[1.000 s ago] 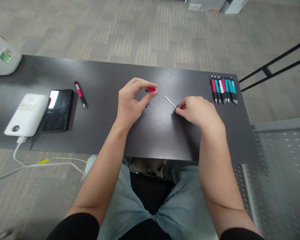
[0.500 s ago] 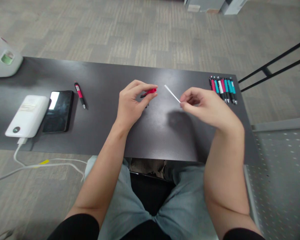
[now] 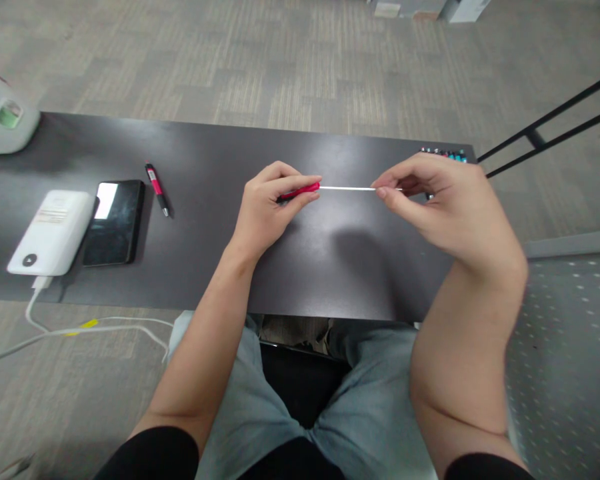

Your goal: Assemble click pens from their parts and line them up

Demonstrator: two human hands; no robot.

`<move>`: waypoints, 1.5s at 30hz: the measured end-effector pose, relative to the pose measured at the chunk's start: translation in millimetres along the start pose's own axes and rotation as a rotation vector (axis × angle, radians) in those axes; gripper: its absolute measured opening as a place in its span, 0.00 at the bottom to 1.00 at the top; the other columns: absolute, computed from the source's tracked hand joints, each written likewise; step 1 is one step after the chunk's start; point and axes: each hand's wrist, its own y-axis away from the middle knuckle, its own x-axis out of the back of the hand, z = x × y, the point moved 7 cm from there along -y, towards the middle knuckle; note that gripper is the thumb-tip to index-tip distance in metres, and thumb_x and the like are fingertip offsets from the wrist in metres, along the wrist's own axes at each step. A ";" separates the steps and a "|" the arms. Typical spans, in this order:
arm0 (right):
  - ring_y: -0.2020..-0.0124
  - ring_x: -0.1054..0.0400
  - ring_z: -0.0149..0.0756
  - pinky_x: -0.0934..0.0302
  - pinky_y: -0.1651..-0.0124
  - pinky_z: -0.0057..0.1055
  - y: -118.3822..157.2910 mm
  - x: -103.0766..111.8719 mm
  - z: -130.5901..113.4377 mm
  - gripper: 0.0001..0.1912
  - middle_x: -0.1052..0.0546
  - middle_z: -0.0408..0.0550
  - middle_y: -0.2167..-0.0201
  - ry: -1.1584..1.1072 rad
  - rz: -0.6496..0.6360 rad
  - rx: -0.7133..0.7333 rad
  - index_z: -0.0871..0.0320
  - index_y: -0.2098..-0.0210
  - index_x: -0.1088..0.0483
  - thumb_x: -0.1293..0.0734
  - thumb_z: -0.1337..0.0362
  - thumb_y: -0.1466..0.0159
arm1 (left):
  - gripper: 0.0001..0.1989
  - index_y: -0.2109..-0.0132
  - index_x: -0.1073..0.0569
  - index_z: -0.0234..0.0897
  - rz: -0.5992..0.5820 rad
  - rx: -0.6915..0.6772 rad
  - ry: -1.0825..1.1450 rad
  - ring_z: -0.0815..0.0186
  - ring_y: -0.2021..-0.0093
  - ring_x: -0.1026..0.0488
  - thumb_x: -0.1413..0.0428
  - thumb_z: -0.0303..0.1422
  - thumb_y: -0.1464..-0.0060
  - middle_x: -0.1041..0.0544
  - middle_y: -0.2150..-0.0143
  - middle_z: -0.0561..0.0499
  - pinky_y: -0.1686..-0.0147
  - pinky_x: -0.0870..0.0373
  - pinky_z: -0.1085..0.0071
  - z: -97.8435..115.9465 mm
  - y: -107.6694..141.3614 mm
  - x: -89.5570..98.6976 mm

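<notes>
Between thumb and fingers, my left hand [image 3: 273,207] pinches a red pen barrel [image 3: 307,191] with a dark end, held above the table. My right hand [image 3: 440,200] pinches a thin white rod [image 3: 347,189] near its right end. The rod lies level, and its left tip meets the open end of the red barrel; whether it is inside cannot be made out. Behind my right hand, a row of several pens [image 3: 445,155] is mostly hidden at the table's far right corner.
On the dark table [image 3: 205,233], a red and black pen [image 3: 157,189], a black phone [image 3: 114,223] and a white power bank [image 3: 53,232] with a cable lie to the left. A white jug [image 3: 10,120] stands at the far left. Black bars [image 3: 535,138] are at the right.
My right hand has moved right and slightly up, and the white rod has turned from slanted to level. Its left tip now meets the red barrel. The right hand now covers most of the pen row.
</notes>
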 end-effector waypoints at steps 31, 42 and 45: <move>0.39 0.12 0.53 0.14 0.32 0.55 -22.2 -80.3 -15.4 0.32 0.08 0.46 0.37 -0.331 0.046 -0.246 0.38 0.32 0.21 0.19 0.27 0.21 | 0.27 0.42 0.08 0.46 -0.096 0.213 0.276 0.57 0.58 0.09 0.25 0.64 0.22 0.06 0.51 0.46 0.54 0.11 0.60 -3.1 0.4 -7.3; 0.48 0.16 0.53 0.17 0.34 0.55 -24.3 -122.2 16.3 0.16 0.12 0.54 0.36 -0.112 -0.150 -0.203 0.46 0.37 0.13 0.19 0.51 0.21 | 0.27 0.37 0.10 0.48 0.078 0.240 0.169 0.57 0.55 0.08 0.29 0.65 0.19 0.08 0.48 0.46 0.54 0.10 0.61 -32.7 0.5 29.8; 0.47 0.15 0.55 0.18 0.33 0.55 -21.2 -137.8 20.0 0.16 0.14 0.56 0.33 0.005 -0.245 -0.187 0.47 0.36 0.12 0.21 0.57 0.21 | 0.27 0.38 0.11 0.48 0.072 0.231 0.152 0.58 0.55 0.09 0.29 0.65 0.19 0.08 0.50 0.46 0.55 0.11 0.63 -40.3 6.6 41.7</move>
